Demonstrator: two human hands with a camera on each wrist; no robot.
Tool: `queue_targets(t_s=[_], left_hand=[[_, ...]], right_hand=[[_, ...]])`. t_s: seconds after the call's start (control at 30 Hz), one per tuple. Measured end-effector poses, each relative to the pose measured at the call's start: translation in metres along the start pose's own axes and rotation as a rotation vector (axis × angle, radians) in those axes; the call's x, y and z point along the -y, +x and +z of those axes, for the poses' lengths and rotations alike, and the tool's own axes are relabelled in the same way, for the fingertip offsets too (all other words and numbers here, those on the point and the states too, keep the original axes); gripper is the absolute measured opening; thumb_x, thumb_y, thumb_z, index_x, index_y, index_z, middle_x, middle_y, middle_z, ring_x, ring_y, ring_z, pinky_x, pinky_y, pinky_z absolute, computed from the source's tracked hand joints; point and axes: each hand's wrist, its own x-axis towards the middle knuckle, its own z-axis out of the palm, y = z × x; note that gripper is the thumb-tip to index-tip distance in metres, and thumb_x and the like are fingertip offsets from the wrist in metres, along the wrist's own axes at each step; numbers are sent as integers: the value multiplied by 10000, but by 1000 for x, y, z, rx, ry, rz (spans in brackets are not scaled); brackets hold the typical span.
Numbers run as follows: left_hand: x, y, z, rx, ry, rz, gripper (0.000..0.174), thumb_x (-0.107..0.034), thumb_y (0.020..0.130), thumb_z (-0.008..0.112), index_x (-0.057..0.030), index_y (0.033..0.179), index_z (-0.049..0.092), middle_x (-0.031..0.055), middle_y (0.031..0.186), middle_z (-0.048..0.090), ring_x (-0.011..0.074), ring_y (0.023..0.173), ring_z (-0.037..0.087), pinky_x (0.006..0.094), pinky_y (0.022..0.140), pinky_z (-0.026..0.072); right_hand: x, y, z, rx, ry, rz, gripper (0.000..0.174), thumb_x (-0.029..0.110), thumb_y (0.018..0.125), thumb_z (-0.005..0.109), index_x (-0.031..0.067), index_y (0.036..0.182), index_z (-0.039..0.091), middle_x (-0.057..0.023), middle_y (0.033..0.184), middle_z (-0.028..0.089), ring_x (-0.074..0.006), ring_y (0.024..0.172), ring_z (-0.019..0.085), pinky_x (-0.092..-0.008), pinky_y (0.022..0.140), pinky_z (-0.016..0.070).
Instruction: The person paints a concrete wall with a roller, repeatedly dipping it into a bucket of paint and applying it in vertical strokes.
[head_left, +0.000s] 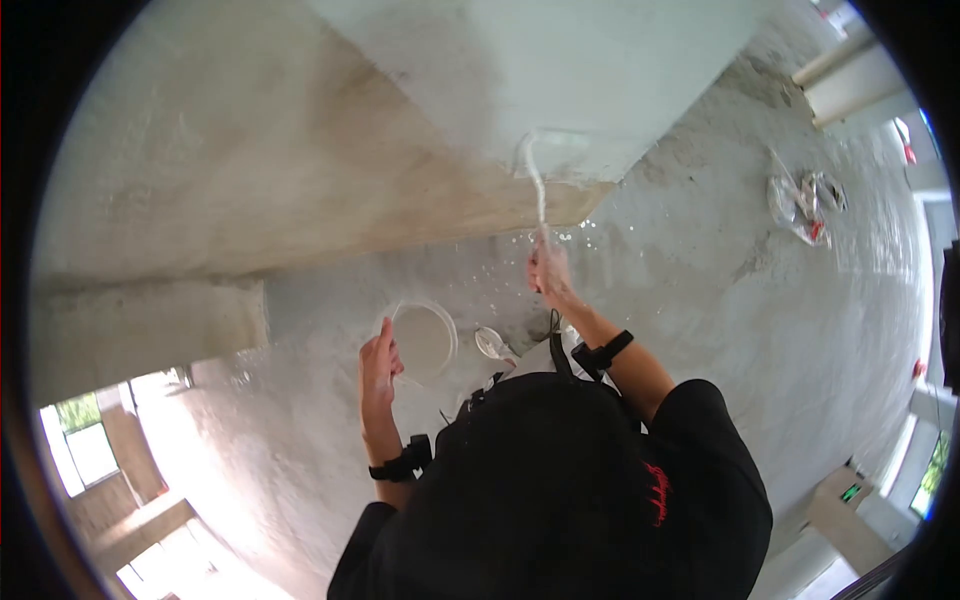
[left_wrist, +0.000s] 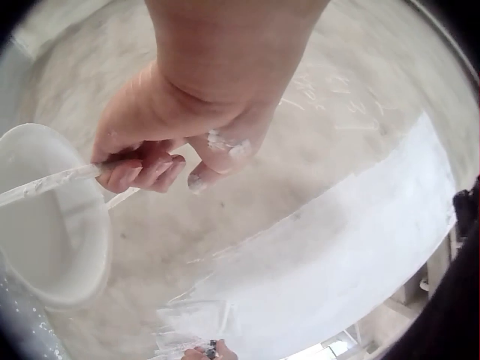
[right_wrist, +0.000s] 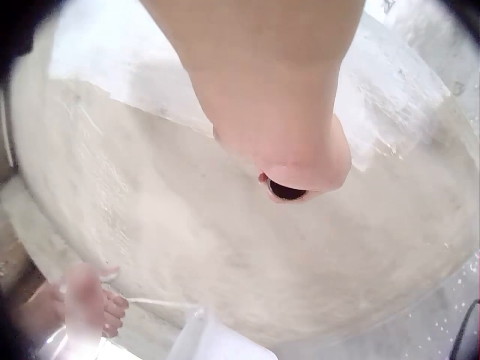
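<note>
My left hand [head_left: 378,365] grips the bail handle [left_wrist: 52,180] of a white bucket [left_wrist: 56,240], fingers curled round it. White smears mark the thumb side of that hand in the left wrist view. In the head view the round bucket hangs just right of the hand, with pale contents inside. My right hand [head_left: 550,275] is closed round the handle of a paint roller [head_left: 541,190], whose white-coated frame reaches up to the wall. The roller's head is blurred against the white-painted area [head_left: 590,90]. In the right wrist view only the handle's dark end [right_wrist: 289,191] shows beneath the hand.
Bare beige wall [head_left: 250,170] borders the white paint. White drops spatter the grey floor [head_left: 690,260] near the wall's foot. A small white round container [head_left: 490,342] is by the bucket. Plastic-wrapped items [head_left: 800,205] lie farther right, and windows [head_left: 90,450] stand at lower left.
</note>
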Motion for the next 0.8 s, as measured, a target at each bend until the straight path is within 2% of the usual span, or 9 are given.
queue_targets(t_s=[0.1, 0.23, 0.37, 0.4, 0.47, 0.57, 0.6, 0.67, 0.8], left_hand=[[0, 0, -6, 6, 5, 16, 448, -431, 917, 603, -157, 630, 395, -79, 547, 291, 42, 447, 253, 229, 424, 228], [1, 3, -14, -2, -25, 33, 437, -399, 926, 597, -149, 621, 407, -77, 550, 318, 42, 448, 267, 235, 420, 233], [-1, 1, -15, 27, -5, 94, 369, -327, 957, 542, -115, 662, 482, -65, 560, 368, 54, 459, 318, 244, 428, 269], [-1, 5, -17, 58, -11, 121, 355, -319, 960, 533, -101, 682, 499, -58, 565, 378, 58, 462, 327, 248, 431, 279], [5, 0, -18, 73, -13, 105, 343, -311, 962, 525, -87, 702, 516, -52, 570, 388, 61, 465, 336, 252, 433, 290], [-10, -6, -13, 73, 21, 117, 348, -305, 958, 523, -45, 726, 532, -39, 579, 406, 68, 466, 347, 260, 435, 304], [-11, -6, -10, 78, 15, 109, 356, -305, 956, 524, -30, 730, 535, -34, 582, 416, 71, 467, 353, 261, 437, 311], [-14, -9, -9, 81, 8, 110, 366, -306, 955, 525, -16, 734, 538, -29, 585, 426, 74, 469, 359, 262, 439, 318], [-17, -13, -7, 68, 11, 160, 319, -286, 963, 533, -48, 752, 521, -62, 575, 361, 52, 473, 293, 240, 432, 249]], right_hand=[[31, -25, 0, -41, -64, -141, 555, 588, 929, 451, 97, 673, 418, 29, 478, 330, -100, 350, 304, -278, 329, 244], [55, -59, -32, 6, -225, -72, 489, 546, 945, 459, 112, 722, 434, 34, 496, 349, -77, 348, 296, -270, 323, 233], [66, -119, -61, 166, -978, -350, 408, 401, 954, 522, 25, 795, 514, -34, 563, 429, -124, 515, 459, -287, 488, 355], [69, -133, -58, 195, -999, -326, 408, 401, 954, 522, 25, 795, 514, -34, 563, 429, -124, 515, 459, -287, 488, 355], [71, -169, -50, 244, -1222, -237, 373, 358, 945, 541, -12, 900, 556, -122, 634, 514, -180, 587, 491, -357, 567, 380], [54, -171, -48, 339, -1267, -240, 376, 347, 939, 540, -22, 891, 595, -189, 684, 575, -272, 586, 513, -398, 579, 397], [54, -172, -44, 330, -1275, -243, 376, 347, 939, 540, -22, 891, 595, -189, 684, 575, -272, 586, 513, -398, 579, 397], [51, -177, -25, 418, -1487, -232, 393, 344, 928, 540, -25, 818, 619, -224, 725, 615, -383, 636, 556, -434, 612, 429], [51, -186, 18, 485, -1555, -401, 445, 386, 913, 531, -26, 773, 625, -228, 692, 612, -422, 675, 582, -448, 616, 452]])
